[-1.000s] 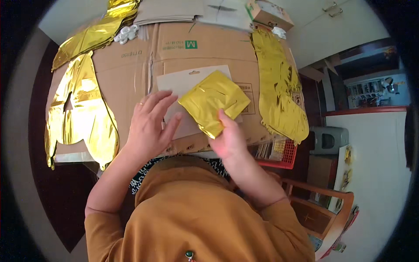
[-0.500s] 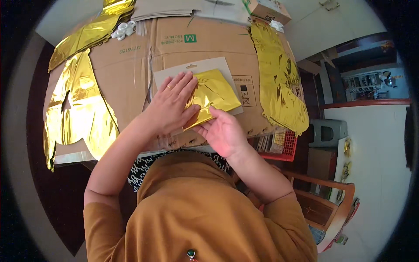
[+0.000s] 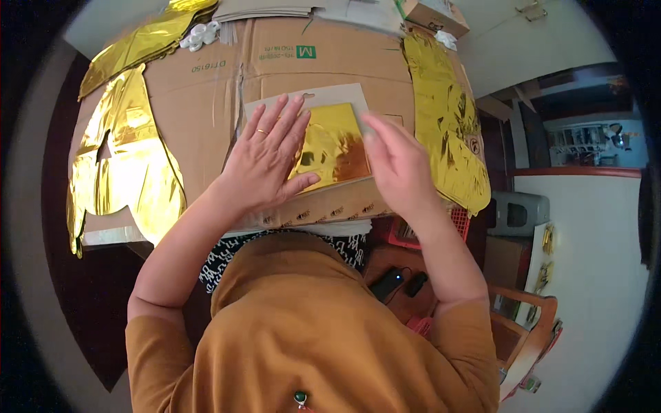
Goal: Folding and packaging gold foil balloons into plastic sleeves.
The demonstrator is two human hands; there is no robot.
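Note:
A folded piece of gold foil (image 3: 334,141) lies on a grey backing card (image 3: 348,95) with a hang hole, on top of the cardboard. My left hand (image 3: 270,155) rests flat across the left part of the foil and card, its fingers stretched and slightly apart, thumb over the foil. At the right edge of the card, my right hand (image 3: 401,162) is turned on its side with its fingers extended. Nothing shows in it, though part of its palm side is hidden. Whether it touches the foil's edge I cannot tell.
Flat gold foil shapes lie on the left (image 3: 124,165) and right (image 3: 444,131) of the cardboard surface (image 3: 186,96). At the back are white ribbon rolls (image 3: 200,36), stacked grey cards (image 3: 265,9) and a small box (image 3: 437,15). A red basket (image 3: 460,221) and wooden chair (image 3: 537,316) stand at right.
My right hand has moved from the foil's lower edge to the card's right side and turned on edge. The foil's lower right corner now sits flatter and squarer. My left hand stays on it.

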